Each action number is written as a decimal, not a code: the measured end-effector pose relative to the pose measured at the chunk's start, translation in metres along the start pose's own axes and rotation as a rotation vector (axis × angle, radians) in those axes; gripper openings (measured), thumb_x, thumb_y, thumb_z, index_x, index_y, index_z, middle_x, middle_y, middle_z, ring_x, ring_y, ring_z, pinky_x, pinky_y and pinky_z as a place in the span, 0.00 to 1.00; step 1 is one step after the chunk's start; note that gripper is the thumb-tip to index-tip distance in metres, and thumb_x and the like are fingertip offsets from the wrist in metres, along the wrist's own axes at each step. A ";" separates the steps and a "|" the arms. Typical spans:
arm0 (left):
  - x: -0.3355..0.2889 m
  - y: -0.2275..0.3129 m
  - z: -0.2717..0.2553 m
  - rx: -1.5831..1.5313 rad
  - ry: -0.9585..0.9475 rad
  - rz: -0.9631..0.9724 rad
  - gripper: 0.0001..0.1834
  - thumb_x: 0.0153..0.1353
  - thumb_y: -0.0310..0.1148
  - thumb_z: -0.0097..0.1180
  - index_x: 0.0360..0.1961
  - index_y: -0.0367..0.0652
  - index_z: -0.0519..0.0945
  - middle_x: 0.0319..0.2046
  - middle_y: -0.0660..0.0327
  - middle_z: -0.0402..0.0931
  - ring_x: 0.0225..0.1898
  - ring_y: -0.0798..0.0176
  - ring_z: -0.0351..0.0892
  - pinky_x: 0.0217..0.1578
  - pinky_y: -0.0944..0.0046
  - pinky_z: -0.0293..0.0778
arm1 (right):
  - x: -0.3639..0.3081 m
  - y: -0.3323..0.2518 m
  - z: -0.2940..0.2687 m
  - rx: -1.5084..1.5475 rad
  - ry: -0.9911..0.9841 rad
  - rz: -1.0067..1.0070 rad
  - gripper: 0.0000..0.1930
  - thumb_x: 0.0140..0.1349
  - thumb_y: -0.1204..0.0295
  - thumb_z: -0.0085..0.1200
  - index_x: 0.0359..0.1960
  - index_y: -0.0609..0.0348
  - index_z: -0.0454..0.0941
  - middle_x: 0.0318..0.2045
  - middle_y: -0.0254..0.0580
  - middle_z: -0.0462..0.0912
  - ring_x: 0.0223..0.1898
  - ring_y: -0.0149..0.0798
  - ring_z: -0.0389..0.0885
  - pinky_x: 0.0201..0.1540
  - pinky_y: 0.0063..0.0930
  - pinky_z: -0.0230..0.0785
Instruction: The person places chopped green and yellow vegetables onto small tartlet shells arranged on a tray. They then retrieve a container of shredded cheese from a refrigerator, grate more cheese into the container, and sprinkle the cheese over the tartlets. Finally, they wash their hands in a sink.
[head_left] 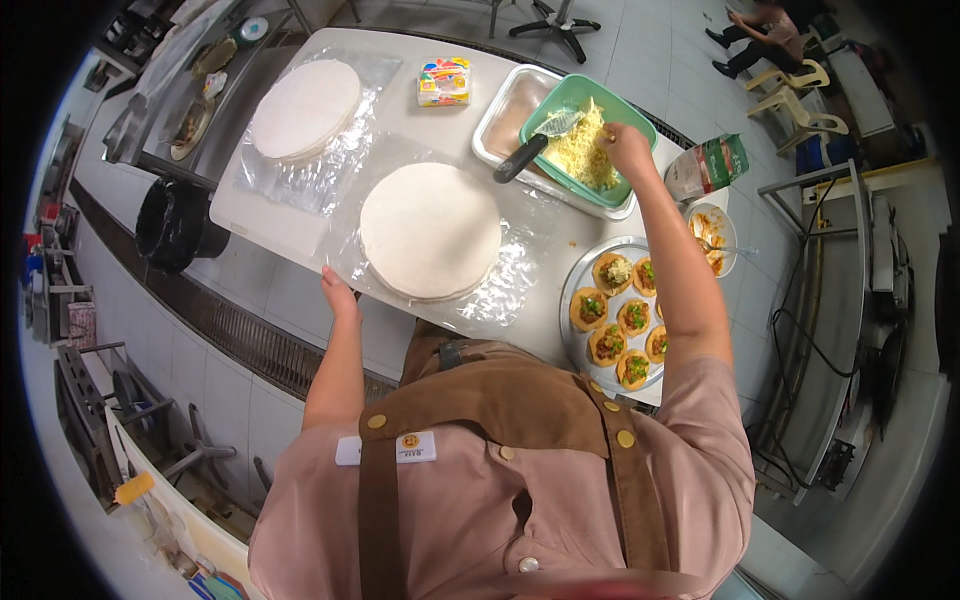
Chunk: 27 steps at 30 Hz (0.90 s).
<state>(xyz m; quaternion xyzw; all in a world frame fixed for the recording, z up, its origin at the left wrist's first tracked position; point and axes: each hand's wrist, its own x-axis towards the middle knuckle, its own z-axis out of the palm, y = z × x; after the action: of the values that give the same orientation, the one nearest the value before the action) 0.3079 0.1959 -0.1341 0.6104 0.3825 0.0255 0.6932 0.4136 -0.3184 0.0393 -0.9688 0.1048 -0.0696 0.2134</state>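
Note:
My right hand (627,152) reaches over a green tub (648,120), its fingers drawn together in the grated cheese (582,150). A black-handled utensil (522,158) with a pale perforated head leans on the tub's left side. At the table's near left edge rests my left hand (343,297), fingers stretched out and holding nothing. Close to it, a stack of round white sheets (430,232) lies on clear plastic. On a round metal tray (575,345) at the right are several small round bases with meat and green topping; one of them (612,272) carries pale shreds.
Another stack of white rounds (306,108) sits far left, near a colourful wrapped block (444,82). Under the tub is a white-rimmed metal pan (495,110). Right of it stand a red-green pouch (707,168) and a sauce bowl with spoon (722,262). A person (768,35) sits far right.

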 end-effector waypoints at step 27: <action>0.007 -0.006 -0.005 0.042 -0.055 0.033 0.32 0.71 0.56 0.31 0.65 0.42 0.60 0.59 0.53 0.67 0.56 0.53 0.71 0.50 0.54 0.75 | -0.155 0.122 -0.066 1.214 0.166 0.599 0.15 0.63 0.77 0.51 0.50 0.70 0.73 0.45 0.44 0.79 0.44 0.37 0.79 0.47 0.26 0.72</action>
<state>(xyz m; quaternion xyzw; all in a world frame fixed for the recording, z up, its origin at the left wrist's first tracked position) 0.3076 0.2026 -0.1424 0.6314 0.3538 0.0120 0.6900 0.2302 -0.4167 0.0328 -0.5980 0.3266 -0.1280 0.7206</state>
